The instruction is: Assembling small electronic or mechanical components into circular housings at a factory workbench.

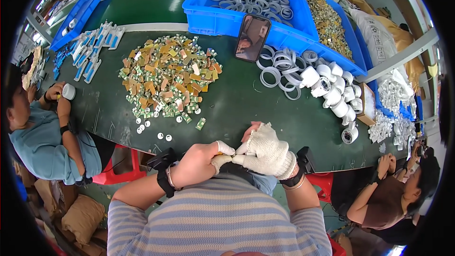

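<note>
At the table's near edge, my left hand (195, 165) and my right hand (268, 152) meet fingertip to fingertip. White covers sit on the thumb and forefinger of the left one; a white knit glove covers most of the right. Both are closed in a pinch around something small, with a yellowish bit showing, mostly hidden by the fingers. Beyond them lies a heap of small green-and-tan circuit boards (168, 73). Several white round discs (160, 136) and a single circuit board (201, 123) lie at the heap's near side.
Grey rings (270, 77) and white cylindrical housings (339, 108) cover the right side. A phone (252, 38) leans against a blue bin (213, 22) of rings. Blue-and-white parts (90, 66) lie far left. Co-workers sit at left (52, 147) and right (386, 199).
</note>
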`<state>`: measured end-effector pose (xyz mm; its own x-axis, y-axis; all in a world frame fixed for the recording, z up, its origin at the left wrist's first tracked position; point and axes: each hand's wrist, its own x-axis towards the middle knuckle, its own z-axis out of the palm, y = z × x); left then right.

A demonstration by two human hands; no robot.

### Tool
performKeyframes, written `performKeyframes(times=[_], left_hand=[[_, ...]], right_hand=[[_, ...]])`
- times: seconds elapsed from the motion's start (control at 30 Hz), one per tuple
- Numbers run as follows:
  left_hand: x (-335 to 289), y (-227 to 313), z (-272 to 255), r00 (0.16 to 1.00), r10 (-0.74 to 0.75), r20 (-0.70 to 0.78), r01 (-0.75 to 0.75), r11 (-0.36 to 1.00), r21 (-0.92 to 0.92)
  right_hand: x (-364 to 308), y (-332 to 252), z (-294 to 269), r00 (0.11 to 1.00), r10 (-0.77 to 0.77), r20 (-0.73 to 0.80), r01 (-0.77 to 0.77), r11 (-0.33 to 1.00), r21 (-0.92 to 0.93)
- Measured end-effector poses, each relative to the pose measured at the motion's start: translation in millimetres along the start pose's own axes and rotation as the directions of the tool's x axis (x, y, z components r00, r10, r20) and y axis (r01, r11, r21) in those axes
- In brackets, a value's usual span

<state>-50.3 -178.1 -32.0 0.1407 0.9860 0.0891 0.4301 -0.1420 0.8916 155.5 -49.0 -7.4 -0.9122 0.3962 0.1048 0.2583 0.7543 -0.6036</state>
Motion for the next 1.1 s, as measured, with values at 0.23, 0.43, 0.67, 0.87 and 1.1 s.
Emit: performKeyframes(times=[0.23,0.43,0.67,0.87,1.1], left_hand=[[-4,-3,4,0.980,-0.197,0.032,0.190,0.873,-0.449],[-4,15,-3,0.961,-0.269,0.063,0.276,0.924,-0.266],[6,-3,1,0.931,-0.365,0.030,0.344,0.843,-0.415],[6,-2,3,0.904,-0.412,0.111,0.399,0.725,-0.562],[3,9,3,0.928,-0.367,0.057,0.356,0.833,-0.424]], right_hand=[[-1,-6,-14,0.995,0.074,0.068,-0.088,0.965,0.247],[-1,-4,-3,0.986,-0.093,-0.139,0.113,0.983,0.145],[-4,-8,12,0.976,0.123,-0.182,-0.114,0.992,0.060],[-9,-7,10,0.954,0.120,-0.276,-0.053,0.970,0.239],[-11,-7,-1,0.975,0.142,-0.172,-0.098,0.965,0.242]])
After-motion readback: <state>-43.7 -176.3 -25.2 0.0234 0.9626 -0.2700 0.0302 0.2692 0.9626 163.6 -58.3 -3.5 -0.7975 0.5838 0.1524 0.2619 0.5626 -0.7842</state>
